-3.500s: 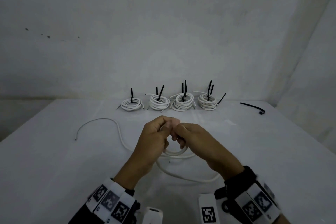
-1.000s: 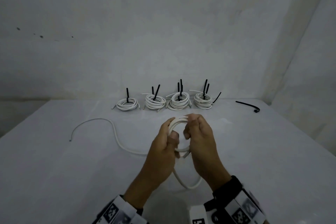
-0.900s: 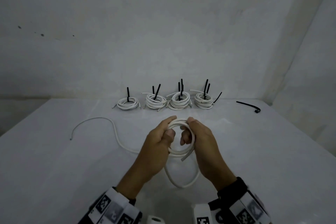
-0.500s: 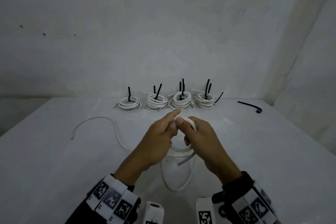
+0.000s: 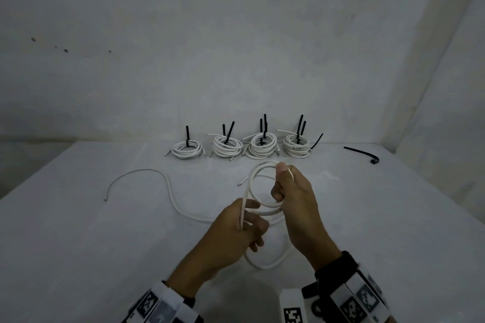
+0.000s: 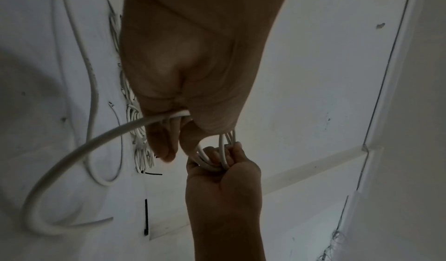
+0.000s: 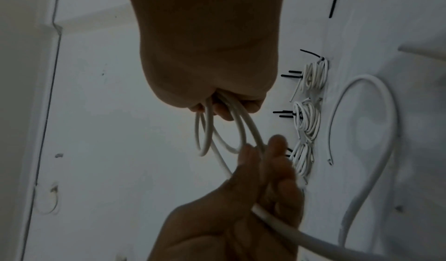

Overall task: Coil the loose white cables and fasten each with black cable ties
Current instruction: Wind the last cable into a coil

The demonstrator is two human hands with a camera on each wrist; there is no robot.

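Note:
A loose white cable (image 5: pixel 168 191) trails across the white table (image 5: pixel 78 231) from the left to my hands. My right hand (image 5: pixel 291 199) grips the loops of a part-wound coil (image 5: pixel 253 181) held upright above the table, thumb on its top. My left hand (image 5: pixel 241 223) sits lower and nearer, its fingers curled round the cable strand feeding the coil. The same grip shows in the left wrist view, cable (image 6: pixel 72 154) running out of the left hand (image 6: pixel 173 131), and in the right wrist view, loops (image 7: pixel 217 131) hanging from the right hand (image 7: pixel 217 97). A spare black cable tie (image 5: pixel 360 153) lies at the far right.
Several finished white coils (image 5: pixel 262 148) with black ties sticking up stand in a row along the table's far edge against the wall. A slack loop of the cable (image 5: pixel 267 262) lies just in front of my wrists. Walls close the back and right.
The left hand has dropped down and toward me along the cable, away from the coil's top. The right hand keeps the coil, now held more upright and open.

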